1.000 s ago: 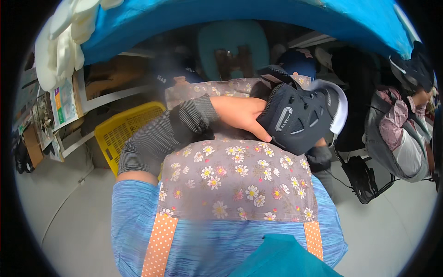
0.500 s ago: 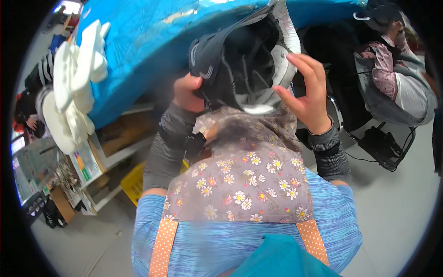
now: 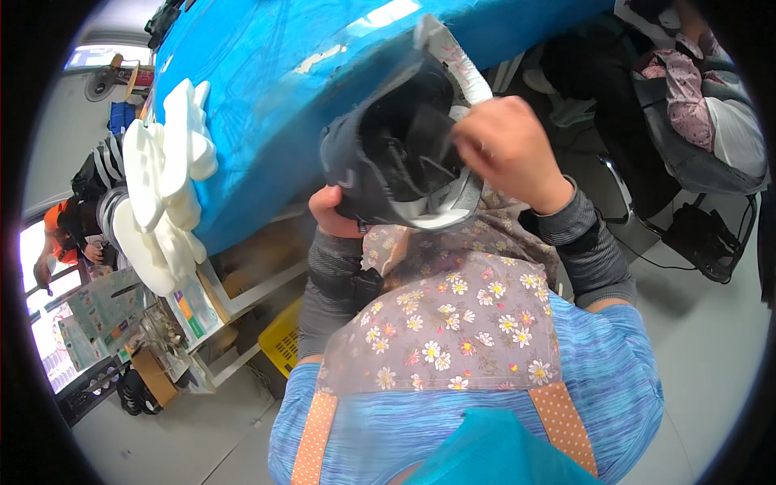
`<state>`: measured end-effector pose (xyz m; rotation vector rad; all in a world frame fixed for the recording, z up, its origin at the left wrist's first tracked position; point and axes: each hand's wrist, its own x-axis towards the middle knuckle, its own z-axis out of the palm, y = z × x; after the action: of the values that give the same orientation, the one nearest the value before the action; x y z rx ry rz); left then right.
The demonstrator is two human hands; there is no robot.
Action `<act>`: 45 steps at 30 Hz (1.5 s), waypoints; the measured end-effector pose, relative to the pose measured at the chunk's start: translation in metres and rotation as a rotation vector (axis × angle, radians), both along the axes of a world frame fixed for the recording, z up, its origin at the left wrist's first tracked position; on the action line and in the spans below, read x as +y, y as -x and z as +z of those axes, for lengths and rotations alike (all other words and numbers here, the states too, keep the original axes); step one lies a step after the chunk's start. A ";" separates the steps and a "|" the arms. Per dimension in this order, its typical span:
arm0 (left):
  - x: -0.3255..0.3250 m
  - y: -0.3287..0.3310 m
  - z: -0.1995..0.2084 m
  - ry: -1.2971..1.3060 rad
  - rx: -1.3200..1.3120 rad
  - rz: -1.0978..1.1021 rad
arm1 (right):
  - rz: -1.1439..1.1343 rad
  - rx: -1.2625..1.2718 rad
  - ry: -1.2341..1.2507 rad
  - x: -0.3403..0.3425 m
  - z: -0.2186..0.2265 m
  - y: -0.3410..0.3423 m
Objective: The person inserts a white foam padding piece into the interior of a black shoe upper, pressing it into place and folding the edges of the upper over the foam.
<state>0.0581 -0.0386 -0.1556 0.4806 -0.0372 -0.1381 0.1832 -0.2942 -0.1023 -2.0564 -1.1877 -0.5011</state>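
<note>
Presently, dark shoe (image 3: 400,162): I have it at twelve o'clock from the middle of my view, raised above the apron, its opening facing my camera.
Left hand (image 3: 330,215): at ten o'clock I see it clamped on the shoe's left side, thumb bent up, the other fingers partly hidden.
Right hand (image 3: 517,149): toward two o'clock, knuckles up, fingers curled inward at the opening's rim; blur means I cannot tell whether the fingertips are together or apart.
Forearms: the left stands almost upright from seven o'clock; the right leans inward from four, bent at the wrist.
Shoe surfaces: black, creased lining inside, dark shell outside, a smooth white edge at the bottom.
Pale flap (image 3: 454,61): curved, marked with faint reddish strokes, rising from the shoe toward twelve.
Sleeves (image 3: 588,252): dark grey, finely striped knit, bunched near the wrists.
Apron (image 3: 453,327): taupe cloth printed with daisies, below the shoe toward five.
Table covering (image 3: 267,89): glossy blue sheet, wrinkled, at eleven.
Sole-shaped pieces (image 3: 145,174): white, rounded, smooth, heaped between nine and ten.
Basket (image 3: 280,339): yellow, perforated, between seven and eight.
</note>
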 end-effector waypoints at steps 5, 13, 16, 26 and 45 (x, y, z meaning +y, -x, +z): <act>-0.002 0.004 -0.016 0.125 -0.005 0.030 | -0.372 0.241 -0.168 -0.018 -0.024 -0.001; -0.012 0.000 -0.023 0.109 0.142 -0.121 | 0.065 -0.160 0.187 -0.026 -0.010 0.000; -0.020 0.001 -0.032 0.152 0.157 -0.140 | 0.069 -0.048 0.004 -0.032 -0.023 0.002; -0.036 0.000 -0.046 0.310 0.193 -0.259 | -0.370 0.105 0.041 -0.063 -0.050 -0.001; -0.047 0.001 -0.065 0.364 0.341 -0.327 | 0.032 0.293 -0.144 -0.052 -0.065 0.040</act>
<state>0.0576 -0.0856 -0.2204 0.0794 0.1916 -0.5224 0.1430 -0.3463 -0.1670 -1.9077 -0.9791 -0.2505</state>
